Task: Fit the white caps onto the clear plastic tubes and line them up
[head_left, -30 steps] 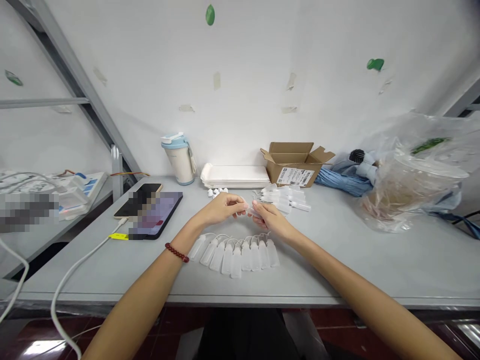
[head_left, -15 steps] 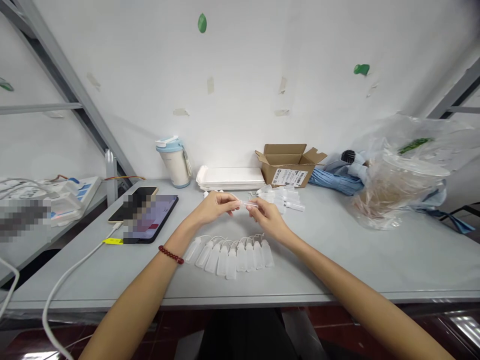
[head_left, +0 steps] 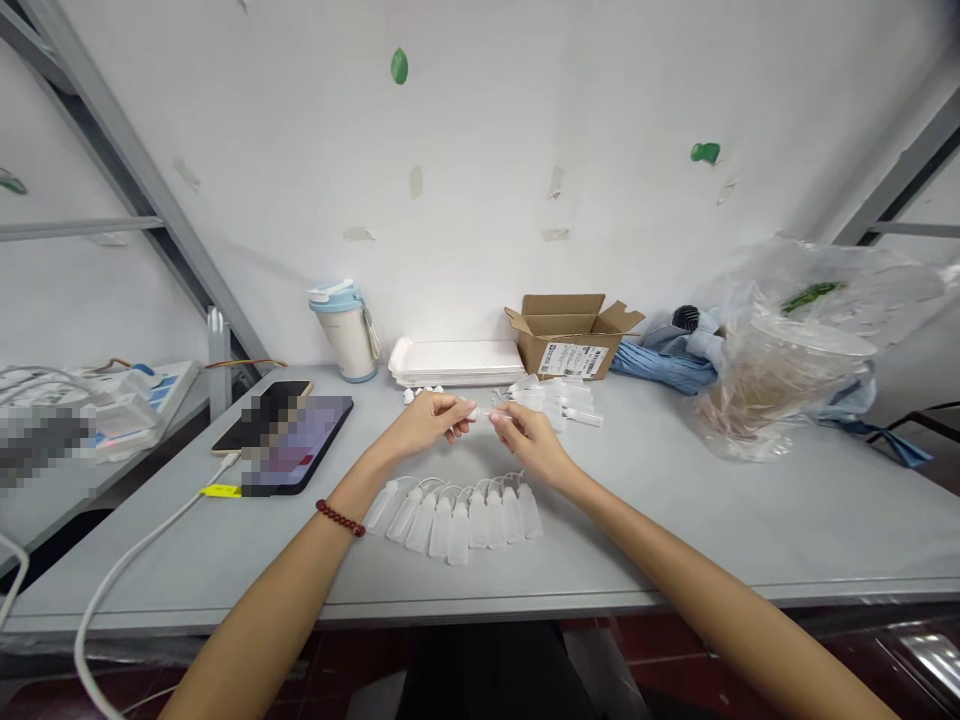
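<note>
Above the middle of the table, my left hand (head_left: 437, 423) is closed in a pinch on a small translucent white piece (head_left: 482, 413). My right hand (head_left: 527, 436) pinches the same piece from the other side. Fingers hide most of it, so its exact kind cannot be made out. Nearer to me lies a fanned row of several small translucent plastic bottles (head_left: 458, 530), with white loops at their tops. Behind my right hand is a loose pile of similar small bottles (head_left: 574, 400). Several small white caps (head_left: 420, 392) lie just behind my left hand.
At the back stand a blue-lidded cup (head_left: 346, 332), a stack of white trays (head_left: 457, 358) and an open cardboard box (head_left: 566, 345). Two phones (head_left: 319, 440) with a white cable lie left. Blue cloth (head_left: 660, 368) and a plastic-wrapped tub (head_left: 802, 370) are right.
The view has shifted slightly. Both hands keep their pinch around the small piece, and less of it shows at my right fingertips. The bottles lie as before.
</note>
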The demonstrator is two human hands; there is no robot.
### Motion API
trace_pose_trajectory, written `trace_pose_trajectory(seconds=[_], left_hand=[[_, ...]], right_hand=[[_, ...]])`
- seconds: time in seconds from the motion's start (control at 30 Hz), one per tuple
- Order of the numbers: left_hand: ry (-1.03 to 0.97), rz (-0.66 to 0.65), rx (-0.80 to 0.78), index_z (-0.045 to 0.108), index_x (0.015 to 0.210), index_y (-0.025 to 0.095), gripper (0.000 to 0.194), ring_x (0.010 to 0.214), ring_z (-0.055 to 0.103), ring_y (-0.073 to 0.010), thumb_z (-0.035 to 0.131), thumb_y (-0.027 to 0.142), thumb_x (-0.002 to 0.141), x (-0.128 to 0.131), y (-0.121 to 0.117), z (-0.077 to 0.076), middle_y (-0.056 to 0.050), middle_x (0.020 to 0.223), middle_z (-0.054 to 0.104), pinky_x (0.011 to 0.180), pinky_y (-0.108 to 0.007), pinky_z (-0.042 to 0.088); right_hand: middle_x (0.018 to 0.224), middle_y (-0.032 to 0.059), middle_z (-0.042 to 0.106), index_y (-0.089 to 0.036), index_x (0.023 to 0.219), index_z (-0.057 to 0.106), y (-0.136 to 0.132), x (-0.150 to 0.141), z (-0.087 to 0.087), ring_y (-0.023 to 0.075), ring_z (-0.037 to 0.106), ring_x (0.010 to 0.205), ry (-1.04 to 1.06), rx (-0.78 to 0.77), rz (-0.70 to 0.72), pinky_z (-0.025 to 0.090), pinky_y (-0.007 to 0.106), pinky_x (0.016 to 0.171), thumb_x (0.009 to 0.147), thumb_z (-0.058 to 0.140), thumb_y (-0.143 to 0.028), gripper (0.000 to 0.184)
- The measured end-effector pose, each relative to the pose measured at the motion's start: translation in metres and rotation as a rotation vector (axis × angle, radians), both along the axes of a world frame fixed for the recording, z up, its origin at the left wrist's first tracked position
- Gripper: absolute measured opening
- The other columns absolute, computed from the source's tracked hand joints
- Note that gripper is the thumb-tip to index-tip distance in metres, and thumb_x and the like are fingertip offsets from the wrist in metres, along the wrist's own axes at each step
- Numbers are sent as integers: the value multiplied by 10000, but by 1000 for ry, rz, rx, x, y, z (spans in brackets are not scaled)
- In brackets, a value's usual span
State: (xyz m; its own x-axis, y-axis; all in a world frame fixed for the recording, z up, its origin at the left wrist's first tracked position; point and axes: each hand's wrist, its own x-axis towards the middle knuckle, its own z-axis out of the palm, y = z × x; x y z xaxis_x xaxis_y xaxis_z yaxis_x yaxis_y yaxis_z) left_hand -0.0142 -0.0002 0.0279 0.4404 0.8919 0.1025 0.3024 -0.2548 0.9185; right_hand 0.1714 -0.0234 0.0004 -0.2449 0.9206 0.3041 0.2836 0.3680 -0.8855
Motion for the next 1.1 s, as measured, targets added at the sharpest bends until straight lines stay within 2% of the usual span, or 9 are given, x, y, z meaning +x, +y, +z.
trace_pose_trajectory(seconds=[0.17, 0.33, 0.5, 0.6, 0.73, 0.83, 0.97, 1.1], left_hand=[[-9, -50, 23, 638, 733, 134, 354, 627, 558, -129, 630, 488, 735, -1, -5, 8, -35, 720, 619, 641, -289, 515], [-39, -58, 49, 665, 787, 146, 258, 700, 569, -143, 661, 396, 727, -2, -6, 11, -36, 783, 631, 664, -289, 527], [-69, -39, -31, 656, 746, 121, 356, 671, 563, -141, 587, 469, 780, 0, -6, 9, -47, 720, 607, 599, -274, 524], [-26, -47, -102, 636, 677, 112, 420, 600, 556, -129, 575, 515, 779, 0, -7, 10, -47, 675, 599, 552, -268, 510], [12, -60, -200, 661, 705, 104, 436, 525, 556, -123, 572, 523, 784, -1, -7, 10, -55, 618, 617, 543, -271, 486], [-11, -103, -151, 660, 678, 110, 368, 542, 554, -117, 607, 460, 779, -4, -5, 8, -52, 621, 628, 573, -260, 475], [6, -150, 0, 687, 733, 125, 262, 659, 580, -120, 619, 372, 786, -5, -4, 7, -58, 751, 675, 665, -248, 483], [-17, -114, -27, 677, 835, 138, 276, 752, 601, -157, 594, 399, 798, -3, -5, 7, -74, 830, 681, 613, -249, 503]], right_hand=[[510, -40, 367, -198, 567, 400, 3, 0, 0, 96, 334, 489, 28, -81, 14, 268, 248, 492, 804, 462, -598, 470], [479, -52, 329, -182, 610, 489, 5, -1, 0, 95, 331, 456, 110, -196, 55, 256, 252, 477, 792, 461, -626, 481], [484, -33, 353, -198, 541, 412, 3, -1, 2, 121, 411, 533, 54, -74, 9, 324, 260, 540, 827, 445, -579, 477], [502, -27, 386, -199, 563, 432, 2, -2, 2, 121, 390, 525, -30, -5, -27, 302, 257, 525, 841, 438, -548, 446], [503, -24, 402, -196, 576, 446, 1, -2, 2, 114, 361, 499, -88, 26, -44, 278, 258, 510, 859, 426, -509, 423], [495, -24, 388, -193, 571, 439, 1, -1, 1, 109, 353, 485, -68, -24, -13, 273, 254, 497, 876, 377, -528, 458], [499, -29, 373, -193, 549, 385, 2, -1, -1, 95, 329, 468, -14, -101, 26, 265, 245, 480, 865, 349, -594, 512], [535, -18, 409, -185, 570, 411, 2, -2, -1, 99, 356, 493, -30, -61, -6, 286, 242, 490, 865, 336, -611, 523]])
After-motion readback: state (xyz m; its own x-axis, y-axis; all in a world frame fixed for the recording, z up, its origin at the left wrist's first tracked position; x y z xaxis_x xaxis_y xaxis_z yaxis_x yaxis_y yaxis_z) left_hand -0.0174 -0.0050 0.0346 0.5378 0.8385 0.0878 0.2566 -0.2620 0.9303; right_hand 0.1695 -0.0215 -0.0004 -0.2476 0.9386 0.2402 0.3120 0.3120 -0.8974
